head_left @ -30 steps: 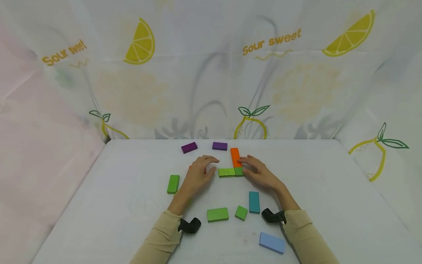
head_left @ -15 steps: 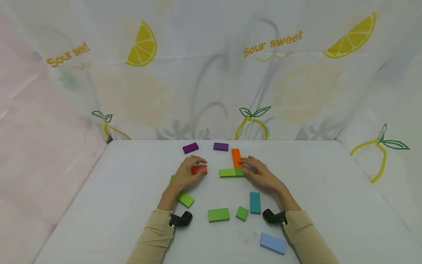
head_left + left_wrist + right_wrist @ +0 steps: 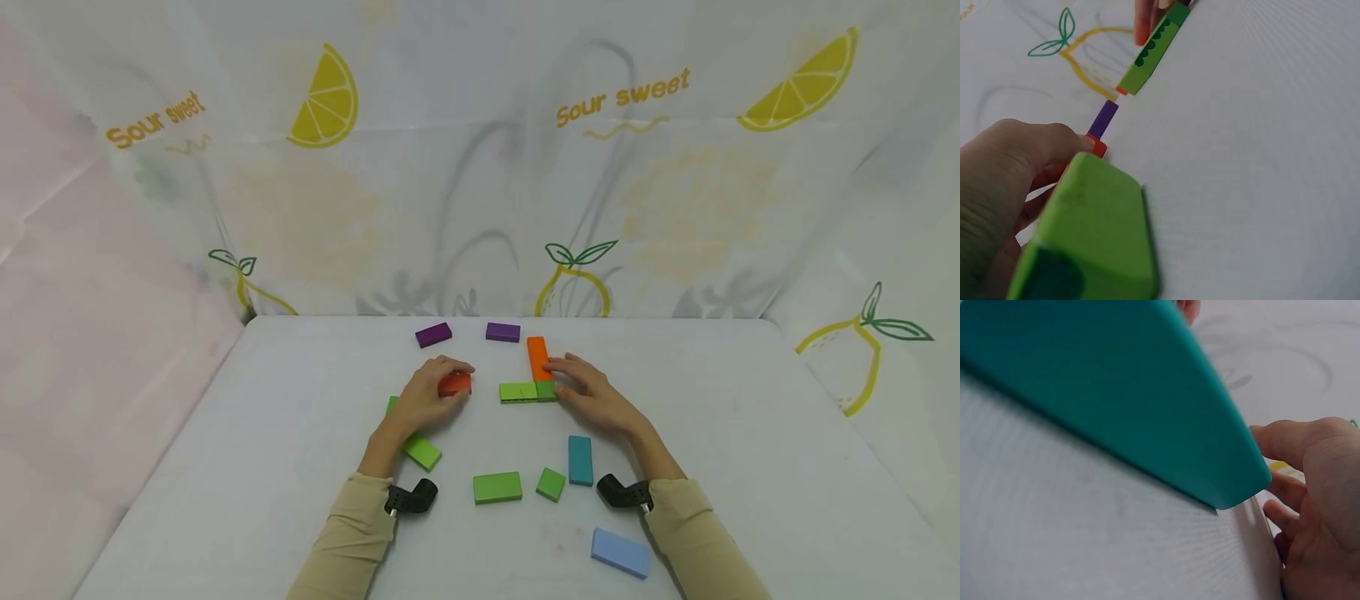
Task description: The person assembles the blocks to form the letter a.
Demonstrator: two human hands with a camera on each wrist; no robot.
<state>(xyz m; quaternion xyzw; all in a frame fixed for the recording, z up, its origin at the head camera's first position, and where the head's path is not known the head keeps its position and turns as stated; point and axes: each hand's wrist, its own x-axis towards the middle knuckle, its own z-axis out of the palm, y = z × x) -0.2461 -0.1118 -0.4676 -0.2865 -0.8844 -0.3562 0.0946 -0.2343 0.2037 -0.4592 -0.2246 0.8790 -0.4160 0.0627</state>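
Near the middle of the table, my left hand [image 3: 422, 402] pinches a red block [image 3: 456, 383] between thumb and fingers. In the left wrist view the thumb lies against the red block [image 3: 1099, 148], partly hidden behind a large light green block [image 3: 1094, 225]. My right hand [image 3: 596, 400] rests relaxed, fingertips at the side of an upright-lying orange block [image 3: 537, 358], thumb beside a small green block [image 3: 545, 391]. That block adjoins a light green block [image 3: 517, 392]. In the right wrist view a teal block [image 3: 1122, 394] hides part of what the hand [image 3: 1329, 487] touches.
Two purple blocks [image 3: 433, 335] [image 3: 502, 332] lie at the back. Nearer are a light green block [image 3: 422, 452], a green block [image 3: 497, 487], a green square [image 3: 551, 484], a teal block [image 3: 580, 460] and a blue block [image 3: 620, 552]. Another green block is partly under the left wrist.
My left hand has moved left, from near the green row to the red block, and its fingers have closed round it. My right hand has stayed nearly still.
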